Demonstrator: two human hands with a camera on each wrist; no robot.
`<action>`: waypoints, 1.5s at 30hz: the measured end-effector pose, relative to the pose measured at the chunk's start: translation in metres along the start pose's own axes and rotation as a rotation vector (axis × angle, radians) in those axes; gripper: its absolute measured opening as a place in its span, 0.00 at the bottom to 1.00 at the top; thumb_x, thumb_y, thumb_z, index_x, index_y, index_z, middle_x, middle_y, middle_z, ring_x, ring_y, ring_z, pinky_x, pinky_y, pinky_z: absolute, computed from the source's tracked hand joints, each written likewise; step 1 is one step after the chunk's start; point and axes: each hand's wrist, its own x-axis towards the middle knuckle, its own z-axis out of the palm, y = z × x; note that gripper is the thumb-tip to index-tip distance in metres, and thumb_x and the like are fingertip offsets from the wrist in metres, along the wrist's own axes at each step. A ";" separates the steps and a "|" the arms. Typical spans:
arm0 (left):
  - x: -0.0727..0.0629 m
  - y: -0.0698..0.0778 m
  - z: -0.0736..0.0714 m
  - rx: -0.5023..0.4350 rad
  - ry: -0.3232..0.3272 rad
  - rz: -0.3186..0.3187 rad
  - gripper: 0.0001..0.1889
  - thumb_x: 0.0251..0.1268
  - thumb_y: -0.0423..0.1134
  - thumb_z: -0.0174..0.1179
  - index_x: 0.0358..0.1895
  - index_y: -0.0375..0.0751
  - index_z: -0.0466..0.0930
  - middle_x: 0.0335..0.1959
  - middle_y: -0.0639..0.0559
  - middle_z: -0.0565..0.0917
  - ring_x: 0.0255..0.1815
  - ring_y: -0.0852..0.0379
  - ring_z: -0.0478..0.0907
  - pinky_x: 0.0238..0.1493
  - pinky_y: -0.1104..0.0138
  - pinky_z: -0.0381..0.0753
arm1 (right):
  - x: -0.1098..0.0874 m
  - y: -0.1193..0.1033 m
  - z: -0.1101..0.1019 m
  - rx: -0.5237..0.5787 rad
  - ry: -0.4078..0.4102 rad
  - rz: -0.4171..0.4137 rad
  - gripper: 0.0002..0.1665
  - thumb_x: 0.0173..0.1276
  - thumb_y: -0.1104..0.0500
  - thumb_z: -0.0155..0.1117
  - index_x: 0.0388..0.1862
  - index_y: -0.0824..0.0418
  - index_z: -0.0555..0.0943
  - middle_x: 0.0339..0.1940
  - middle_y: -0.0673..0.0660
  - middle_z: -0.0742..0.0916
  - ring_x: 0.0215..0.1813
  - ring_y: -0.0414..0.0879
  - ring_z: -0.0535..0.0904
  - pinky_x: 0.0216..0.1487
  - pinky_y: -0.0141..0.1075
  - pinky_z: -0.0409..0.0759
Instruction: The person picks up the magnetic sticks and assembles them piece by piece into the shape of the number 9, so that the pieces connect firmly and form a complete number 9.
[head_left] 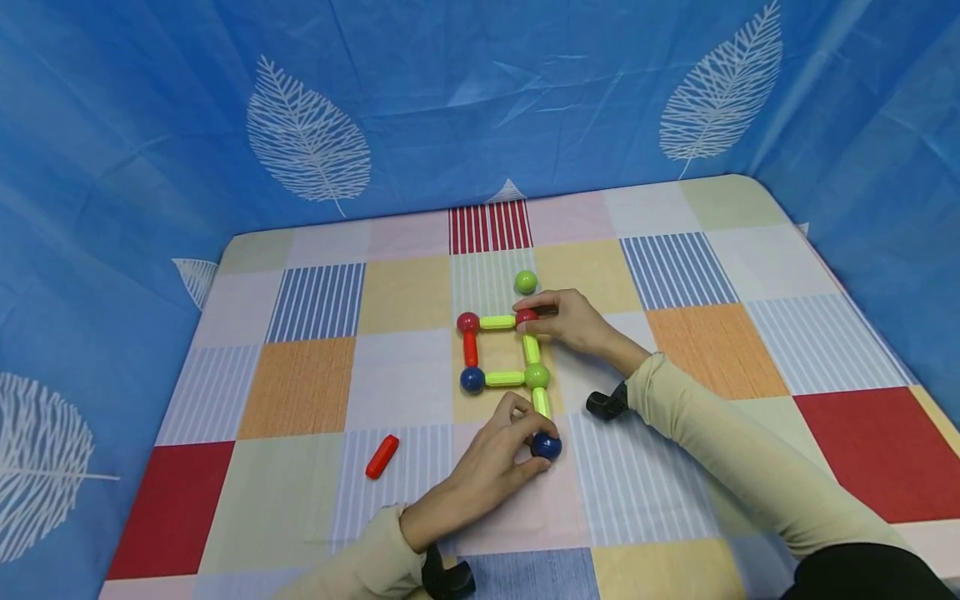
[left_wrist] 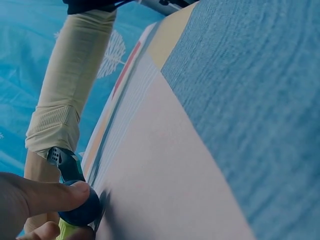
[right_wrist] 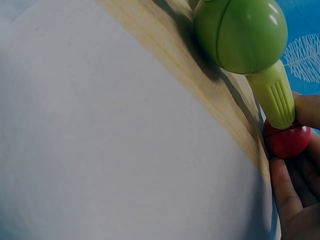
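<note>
A square of rods and balls lies on the patchwork cloth. Its corners are a red ball (head_left: 468,322), a dark blue ball (head_left: 472,380), a green ball (head_left: 537,375) and a second red ball (right_wrist: 288,141). That second red ball is pinched by my right hand (head_left: 573,322), next to a yellow-green rod (right_wrist: 272,95). From the green corner another yellow-green rod (head_left: 541,402) runs toward me to a second blue ball (head_left: 547,446). My left hand (head_left: 491,454) grips this blue ball between thumb and fingers; the left wrist view shows the thumb across it.
A loose green ball (head_left: 526,282) sits just beyond the square. One loose red rod (head_left: 382,457) lies to the left of my left hand. Blue curtains with white leaf prints (head_left: 307,129) hang around the table's far and side edges.
</note>
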 end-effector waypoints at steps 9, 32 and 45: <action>-0.001 0.000 0.000 0.014 -0.008 0.003 0.16 0.57 0.33 0.71 0.48 0.47 0.81 0.50 0.53 0.69 0.42 0.60 0.75 0.44 0.74 0.75 | -0.001 -0.002 0.000 -0.019 0.007 -0.005 0.21 0.63 0.59 0.72 0.55 0.62 0.84 0.52 0.58 0.86 0.52 0.49 0.82 0.52 0.37 0.78; -0.008 0.002 -0.025 0.034 -0.061 -0.027 0.21 0.63 0.36 0.67 0.59 0.52 0.80 0.49 0.54 0.75 0.46 0.59 0.76 0.42 0.72 0.75 | 0.001 0.000 0.002 -0.022 0.013 0.023 0.21 0.61 0.57 0.74 0.54 0.60 0.85 0.51 0.55 0.87 0.52 0.48 0.82 0.54 0.40 0.78; -0.026 -0.009 -0.061 -0.014 0.113 0.008 0.21 0.60 0.32 0.68 0.58 0.46 0.80 0.48 0.49 0.79 0.44 0.52 0.80 0.42 0.59 0.81 | 0.002 0.000 0.002 -0.038 0.011 0.020 0.21 0.62 0.57 0.73 0.55 0.60 0.84 0.51 0.56 0.86 0.53 0.48 0.81 0.55 0.41 0.78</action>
